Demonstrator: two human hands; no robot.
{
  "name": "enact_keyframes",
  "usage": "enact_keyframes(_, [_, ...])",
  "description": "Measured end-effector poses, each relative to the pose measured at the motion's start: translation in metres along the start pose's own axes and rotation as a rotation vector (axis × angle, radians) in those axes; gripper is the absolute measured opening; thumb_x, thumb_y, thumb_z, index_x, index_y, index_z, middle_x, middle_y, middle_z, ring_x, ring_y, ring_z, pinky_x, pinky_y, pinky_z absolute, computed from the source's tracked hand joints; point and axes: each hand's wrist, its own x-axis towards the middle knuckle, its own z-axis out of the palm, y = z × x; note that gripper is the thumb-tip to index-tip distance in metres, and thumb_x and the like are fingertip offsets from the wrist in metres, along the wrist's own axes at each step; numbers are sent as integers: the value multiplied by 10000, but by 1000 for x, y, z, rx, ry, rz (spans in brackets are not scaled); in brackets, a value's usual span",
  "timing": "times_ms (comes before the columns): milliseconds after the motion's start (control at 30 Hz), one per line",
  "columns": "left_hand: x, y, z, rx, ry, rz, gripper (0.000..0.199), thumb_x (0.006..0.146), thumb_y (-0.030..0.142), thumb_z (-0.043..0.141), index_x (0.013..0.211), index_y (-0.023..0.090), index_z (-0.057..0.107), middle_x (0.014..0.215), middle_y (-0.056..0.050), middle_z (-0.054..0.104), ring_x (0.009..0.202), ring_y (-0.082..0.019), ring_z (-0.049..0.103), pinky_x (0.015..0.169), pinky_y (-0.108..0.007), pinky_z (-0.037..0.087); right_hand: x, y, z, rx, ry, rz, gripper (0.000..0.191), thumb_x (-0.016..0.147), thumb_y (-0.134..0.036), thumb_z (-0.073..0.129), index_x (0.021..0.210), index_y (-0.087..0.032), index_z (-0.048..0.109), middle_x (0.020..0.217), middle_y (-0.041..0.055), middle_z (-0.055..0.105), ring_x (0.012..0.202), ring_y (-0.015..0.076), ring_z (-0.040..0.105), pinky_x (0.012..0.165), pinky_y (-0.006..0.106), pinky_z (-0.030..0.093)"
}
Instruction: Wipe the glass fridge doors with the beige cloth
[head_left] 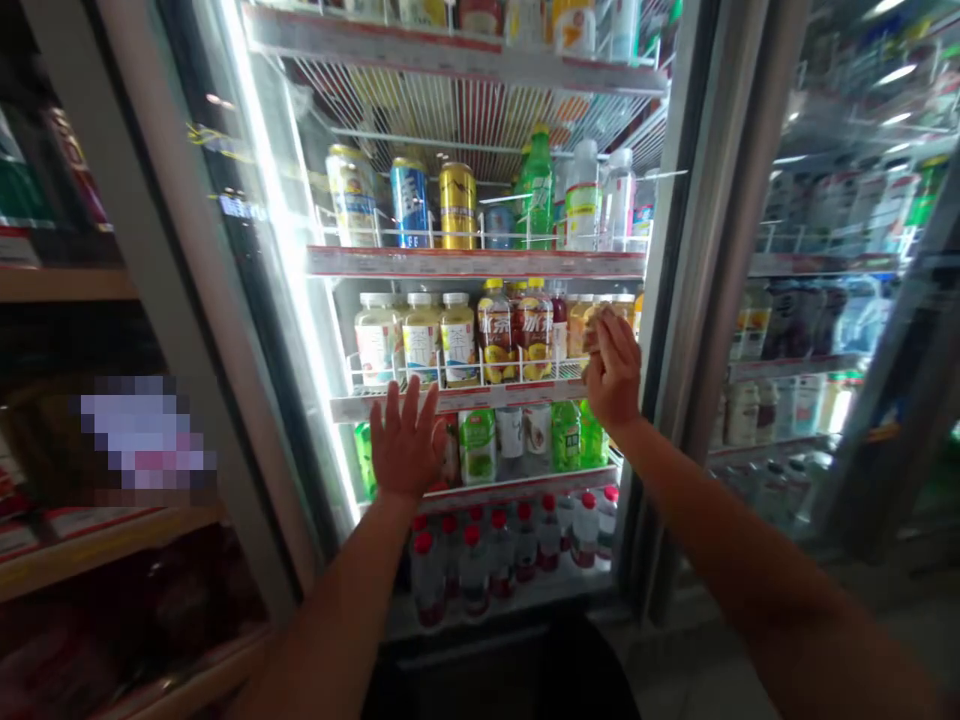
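Observation:
My left hand (407, 440) is open, fingers spread, in front of the price-strip edge (465, 397) of the middle shelf. Nothing is held in it. My right hand (616, 368) is raised at the right end of that shelf, its fingers closed. A small brownish patch shows at the fingertips, too unclear to name. Just behind it stand amber bottles (579, 325), partly hidden. Along the same shelf are iced tea bottles with yellow caps (496, 335) and pale tea bottles with white caps (459, 340).
Cans (457, 205) and a green bottle (538, 190) stand on the shelf above. Green drink packs (478, 445) sit one shelf below, with red-capped water bottles (474, 570) at the bottom. A metal door frame (709, 270) borders the right; store shelving (112, 540) is at left.

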Motion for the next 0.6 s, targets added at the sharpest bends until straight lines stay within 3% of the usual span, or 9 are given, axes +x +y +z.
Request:
enact_keyframes(67, [0, 0, 0, -2, -6, -8, 691, 1013, 287, 540, 1636, 274, 241, 1645, -86, 299, 1564, -290, 147, 1288, -527, 123, -9, 3, -5, -3, -22, -15, 609, 1024, -122, 385, 1609, -276, 316, 1572, 53, 483, 1487, 302, 400, 1212, 567, 411])
enact_keyframes(167, [0, 1, 0, 5, -9, -6, 696, 1014, 291, 537, 1638, 276, 230, 1648, -84, 294, 1565, -288, 142, 1289, -525, 118, -24, 7, -14, -23, -179, -161, 605, 1012, -128, 432, 1600, -239, 344, 1532, 79, 534, 1482, 280, 416, 1196, 535, 439])
enact_keyframes(233, [-1, 0, 0, 7, -14, -9, 695, 1014, 296, 538, 1638, 278, 230, 1647, -84, 297, 1565, -289, 141, 1289, -527, 120, -27, 13, -19, -48, -252, -184, 579, 1015, -144, 433, 1585, -231, 377, 1515, 84, 555, 1482, 267, 419, 1193, 520, 440])
enact_keyframes(433, [-2, -1, 1, -15, -27, -28, 653, 1017, 309, 524, 1624, 270, 288, 1636, -89, 327, 1566, -286, 138, 1290, -526, 110, -31, 20, -18, -86, -10, 55, 563, 1040, -169, 359, 1599, -233, 349, 1581, 97, 468, 1497, 292, 388, 1203, 579, 413])
enact_keyframes(500, [-2, 0, 1, -18, -40, -37, 639, 1016, 310, 520, 1618, 262, 310, 1634, -90, 330, 1568, -286, 129, 1291, -527, 107, -48, 11, -22, -69, -80, -10, 596, 1028, -145, 385, 1613, -228, 310, 1588, 106, 458, 1513, 293, 361, 1204, 567, 419])
enact_keyframes(600, [-2, 1, -1, -23, -42, -41, 618, 1017, 307, 516, 1607, 248, 342, 1632, -90, 337, 1570, -276, 123, 1294, -513, 103, -70, -1, -33, -28, -296, -184, 644, 998, -94, 433, 1615, -228, 304, 1530, 109, 534, 1502, 272, 386, 1190, 512, 446])
